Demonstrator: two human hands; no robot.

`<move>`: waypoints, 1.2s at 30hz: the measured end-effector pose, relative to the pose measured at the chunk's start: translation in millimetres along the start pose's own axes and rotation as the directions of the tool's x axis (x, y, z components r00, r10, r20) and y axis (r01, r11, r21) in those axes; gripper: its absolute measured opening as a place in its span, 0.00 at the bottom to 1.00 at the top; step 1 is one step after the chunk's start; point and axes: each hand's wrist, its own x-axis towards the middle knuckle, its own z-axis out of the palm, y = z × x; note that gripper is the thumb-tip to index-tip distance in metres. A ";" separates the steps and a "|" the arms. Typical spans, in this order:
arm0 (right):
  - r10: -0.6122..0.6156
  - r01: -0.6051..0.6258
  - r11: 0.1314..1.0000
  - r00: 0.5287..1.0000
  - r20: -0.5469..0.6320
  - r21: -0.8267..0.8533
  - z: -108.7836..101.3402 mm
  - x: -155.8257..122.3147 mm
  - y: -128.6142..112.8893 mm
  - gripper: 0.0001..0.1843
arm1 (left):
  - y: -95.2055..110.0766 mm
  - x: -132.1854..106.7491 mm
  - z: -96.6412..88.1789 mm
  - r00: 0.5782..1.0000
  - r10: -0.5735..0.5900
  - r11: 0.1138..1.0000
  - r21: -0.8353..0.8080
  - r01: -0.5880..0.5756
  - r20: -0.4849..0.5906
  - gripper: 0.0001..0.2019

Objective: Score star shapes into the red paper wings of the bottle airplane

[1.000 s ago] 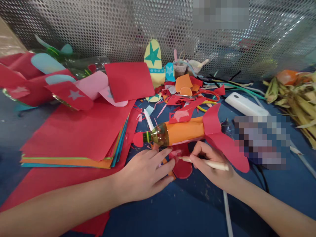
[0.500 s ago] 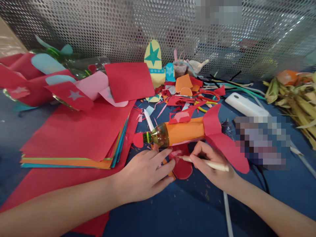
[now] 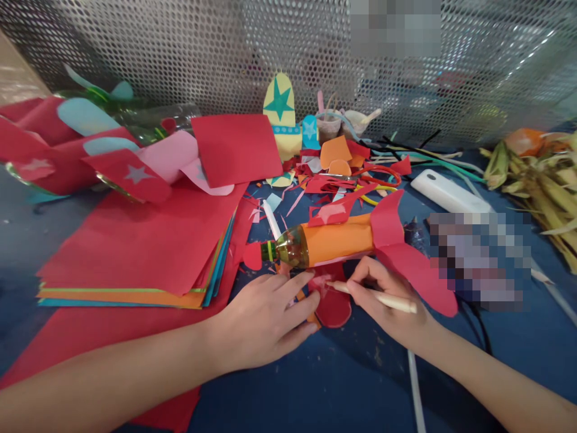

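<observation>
My left hand (image 3: pixel 265 319) lies flat, fingers spread, pressing down on a small red paper cutout (image 3: pixel 331 304) on the blue table. My right hand (image 3: pixel 390 300) grips a cream-coloured pen (image 3: pixel 383 297) whose tip touches that cutout. Just behind both hands lies a plastic bottle (image 3: pixel 293 245) on its side, wrapped in orange paper (image 3: pixel 338 240) with red paper fins (image 3: pixel 406 252), like a rocket.
A stack of coloured paper sheets (image 3: pixel 144 246) topped in red sits at left. Paper scraps (image 3: pixel 342 174), strips and small cups lie behind by a perforated metal screen (image 3: pixel 180 54). A white device (image 3: pixel 448 192) and dried husks (image 3: pixel 536 180) are at right.
The pen tip has shifted slightly to the right and up on the red cutout. My left hand has stayed put.
</observation>
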 end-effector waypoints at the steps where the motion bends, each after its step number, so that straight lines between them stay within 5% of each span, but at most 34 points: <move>1: -0.001 0.001 1.000 1.000 -0.007 0.007 0.2 0.3 -0.2 0.09 | 0.0 0.0 0.2 1.000 -0.002 1.000 -0.004 0.002 0.003 0.17; 14: -0.013 0.014 0.998 1.000 -0.024 0.057 1.9 1.7 -3.3 0.09 | -0.6 -0.2 -0.9 1.000 -0.004 1.000 -0.004 0.004 0.000 0.17; 36: -0.012 0.004 0.996 0.996 -0.093 -0.088 -0.1 4.4 -10.1 0.11 | -0.7 0.2 -1.5 1.000 0.000 1.000 0.004 0.000 -0.003 0.16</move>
